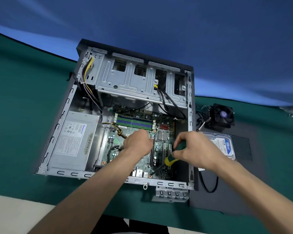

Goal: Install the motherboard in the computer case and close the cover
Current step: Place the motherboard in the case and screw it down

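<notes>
Motherboard, green, lies in case; right hand grips screwdriver.

Single head-worn wide-angle view, looking forward and steeply down from close above onto the open computer case on the green table; edges bowed by the lens.

Printed on the blue label of the hard drive, right of the computer case: "320GB", beside a small white logo too blurred to make out. On the white sticker of the power supply: a blue brand word, certification marks and barcodes, all too small to read.
</notes>
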